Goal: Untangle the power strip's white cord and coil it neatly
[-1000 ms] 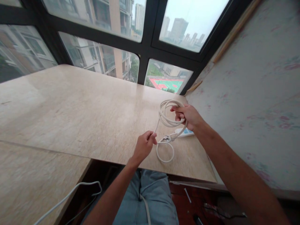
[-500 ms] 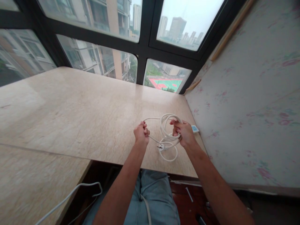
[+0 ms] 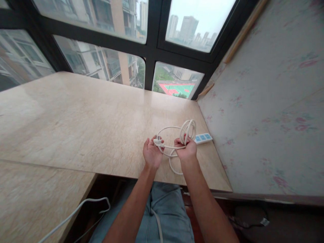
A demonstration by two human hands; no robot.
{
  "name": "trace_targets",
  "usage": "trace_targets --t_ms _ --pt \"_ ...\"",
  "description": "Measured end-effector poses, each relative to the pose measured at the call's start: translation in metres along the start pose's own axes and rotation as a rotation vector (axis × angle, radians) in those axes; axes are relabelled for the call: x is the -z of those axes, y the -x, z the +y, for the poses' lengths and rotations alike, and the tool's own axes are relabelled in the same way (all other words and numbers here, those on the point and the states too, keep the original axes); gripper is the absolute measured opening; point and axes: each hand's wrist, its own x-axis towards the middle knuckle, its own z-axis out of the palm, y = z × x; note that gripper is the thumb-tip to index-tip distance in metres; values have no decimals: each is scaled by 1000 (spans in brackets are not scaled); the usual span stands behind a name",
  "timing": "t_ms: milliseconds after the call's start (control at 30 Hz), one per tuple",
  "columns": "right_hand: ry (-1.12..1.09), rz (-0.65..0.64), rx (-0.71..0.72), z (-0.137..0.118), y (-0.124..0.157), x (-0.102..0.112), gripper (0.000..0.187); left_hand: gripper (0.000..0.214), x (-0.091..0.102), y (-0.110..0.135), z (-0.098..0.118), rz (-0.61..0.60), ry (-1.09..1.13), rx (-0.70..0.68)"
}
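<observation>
A white power cable is wound into a coil above the beige stone counter. My right hand is closed around the bottom of the coil. My left hand is closed on the cable's plug end, just left of the coil. A loose loop of the cable hangs down between my hands onto the counter. The cable's white power strip with blue sockets lies on the counter behind my right hand, near the wall.
A wallpapered wall stands close on the right. Dark-framed windows run along the back of the counter. Another white cable hangs off the near left counter edge. My jeans-clad lap is below the counter edge.
My left hand has drawn the plug end up and now holds it beside the coil. My right hand has come in toward me with the coil, uncovering the power strip.
</observation>
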Motion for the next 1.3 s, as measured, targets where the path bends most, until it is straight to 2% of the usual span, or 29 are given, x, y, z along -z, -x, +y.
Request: trace_targets --t_ms 100,200,333,433,600,733,800,867,967,1067,1167,1233,1300 --pt "-151 234 50 17 4 -10 31 42 -4 10 -5 -26 -67 -51" --pt "-166 316 24 33 11 -19 25 51 -8 11 -11 -28 -172 -146" --pt "-138 320 2 53 26 -25 24 59 -9 3 -11 43 -401 -236" --pt "-111 281 -13 62 37 -27 27 50 -8 -1 -3 79 -539 -201" --pt "-46 259 -41 69 45 -24 23 42 -4 -1 8 35 -495 -114" --pt "44 285 -21 72 47 -21 20 48 3 0 8 21 -590 -206" --pt "74 257 -19 71 49 -18 21 51 4 0 9 22 -613 -219" --pt "97 193 -46 68 49 -13 26 50 4 2 11 2 -587 -166" --pt "134 124 -79 59 47 -2 41 45 4 3 16 -44 -573 -68" --pt "181 105 -53 45 41 10 58 39 6 4 19 -76 -628 -3" --pt "339 39 -19 30 30 18 71 40 10 4 18 -84 -681 51" --pt "551 -105 11 21 21 21 61 43 11 4 18 -64 -680 71" --pt "797 -270 82 14 13 23 40 45 12 4 18 -42 -664 73"
